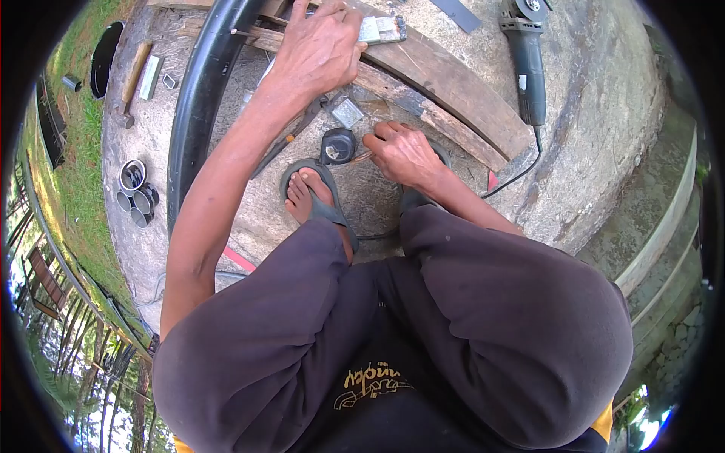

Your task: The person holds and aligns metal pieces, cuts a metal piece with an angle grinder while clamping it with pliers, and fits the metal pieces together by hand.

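Observation:
My left hand [321, 47] reaches over the wooden planks [453, 83], its fingers curled and thumb against a silver-grey metal piece [381, 30] lying on the wood. Closer to my feet, my right hand [406, 155] is low over the concrete with bent, closed fingers; whatever is in them is hidden. Just left of it sits a black tape measure [338, 146]. A small square metal piece [347, 113] lies between the tape measure and the planks. Beside that rests a dark long-handled tool [298, 128], partly under my left forearm.
A thick black pipe [198, 121] curves along the left. An angle grinder [527, 75] with its cord lies at the right. Farther left are a hammer [136, 83], a short metal tube [151, 78] and several black pipe pieces [136, 192]. A dark flat strip [457, 13] lies at the top.

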The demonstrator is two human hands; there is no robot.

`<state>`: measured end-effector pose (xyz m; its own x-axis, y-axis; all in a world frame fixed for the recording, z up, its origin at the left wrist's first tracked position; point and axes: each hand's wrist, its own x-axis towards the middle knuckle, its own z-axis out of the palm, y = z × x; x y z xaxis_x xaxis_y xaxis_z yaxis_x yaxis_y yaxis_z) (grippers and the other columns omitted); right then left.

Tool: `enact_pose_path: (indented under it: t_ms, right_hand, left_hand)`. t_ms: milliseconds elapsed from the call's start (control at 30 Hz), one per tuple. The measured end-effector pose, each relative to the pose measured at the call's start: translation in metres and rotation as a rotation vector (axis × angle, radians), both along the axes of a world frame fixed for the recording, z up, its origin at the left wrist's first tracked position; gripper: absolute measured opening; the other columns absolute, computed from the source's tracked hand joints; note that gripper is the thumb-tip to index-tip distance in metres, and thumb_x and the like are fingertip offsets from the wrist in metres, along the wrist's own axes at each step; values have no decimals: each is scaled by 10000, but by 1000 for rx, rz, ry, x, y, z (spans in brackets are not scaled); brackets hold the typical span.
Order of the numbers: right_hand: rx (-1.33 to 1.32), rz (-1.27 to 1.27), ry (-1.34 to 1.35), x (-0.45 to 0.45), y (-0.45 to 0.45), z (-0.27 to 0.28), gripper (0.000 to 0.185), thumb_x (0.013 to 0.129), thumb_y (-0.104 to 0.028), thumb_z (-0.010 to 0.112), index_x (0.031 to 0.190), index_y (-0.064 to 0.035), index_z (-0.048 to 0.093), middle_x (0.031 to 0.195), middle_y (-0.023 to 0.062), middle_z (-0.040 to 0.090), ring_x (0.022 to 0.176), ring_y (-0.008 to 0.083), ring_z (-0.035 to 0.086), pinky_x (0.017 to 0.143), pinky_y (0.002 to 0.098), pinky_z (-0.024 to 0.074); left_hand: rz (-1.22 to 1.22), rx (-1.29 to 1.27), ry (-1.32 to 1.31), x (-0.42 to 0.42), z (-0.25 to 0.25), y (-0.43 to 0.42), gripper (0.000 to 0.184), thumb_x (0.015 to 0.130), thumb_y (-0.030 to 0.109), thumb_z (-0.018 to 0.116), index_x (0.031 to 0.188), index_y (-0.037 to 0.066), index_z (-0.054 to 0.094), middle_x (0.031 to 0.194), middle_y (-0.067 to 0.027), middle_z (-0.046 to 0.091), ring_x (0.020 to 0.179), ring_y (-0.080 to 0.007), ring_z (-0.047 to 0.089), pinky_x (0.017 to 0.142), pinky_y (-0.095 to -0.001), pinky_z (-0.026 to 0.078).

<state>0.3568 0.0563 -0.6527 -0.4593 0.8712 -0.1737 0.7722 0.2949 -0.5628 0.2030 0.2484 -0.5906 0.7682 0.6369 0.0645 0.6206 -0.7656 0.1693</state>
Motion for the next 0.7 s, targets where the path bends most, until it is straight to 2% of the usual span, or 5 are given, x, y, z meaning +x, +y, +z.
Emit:
enact_pose_path:
  t_ms: [200, 400, 500, 533, 700]
  right_hand:
    - [-28, -154, 242, 14, -3, 27, 191, 914, -195, 711, 946, -33, 614, 815, 173, 650, 793, 374, 684, 649, 476, 540]
    - [43, -562, 280, 27, 9, 49, 172, 923, -167, 718, 886, -32, 618, 595, 184, 614, 525, 392, 633, 498, 458, 469]
    - [121, -668, 265, 32, 28, 57, 178, 926, -166, 712, 889, -22, 614, 607, 190, 620, 542, 392, 646, 492, 451, 469]
    - [183, -683, 260, 34, 32, 51, 213, 923, -167, 739, 895, -8, 601, 524, 117, 522, 420, 197, 503, 450, 364, 393]
    - [293, -720, 263, 41, 67, 51, 190, 927, -168, 727, 933, -3, 634, 513, 87, 513, 423, 120, 465, 437, 333, 373]
  left_hand:
    - [75, -38, -133, 3, 6, -10, 512, 851, 197, 712, 1295, -18, 576, 1206, -203, 656, 1253, -357, 558, 1142, -548, 305]
    - [76, -85, -218, 8, 8, -11, 489, 794, 142, 762, 1242, 7, 621, 1163, -190, 647, 1206, -354, 577, 1127, -521, 336]
    - [71, -88, -216, 8, -2, -8, 463, 786, 156, 768, 1206, 9, 639, 1149, -188, 648, 1188, -346, 584, 1122, -508, 342]
    - [70, -101, -218, 8, -3, -7, 459, 789, 157, 768, 1203, 6, 638, 1138, -188, 650, 1189, -354, 579, 1113, -511, 351]
    - [8, 58, -203, 2, -12, -3, 473, 828, 200, 802, 1266, 62, 689, 1138, -167, 738, 1017, -325, 705, 966, -432, 499]
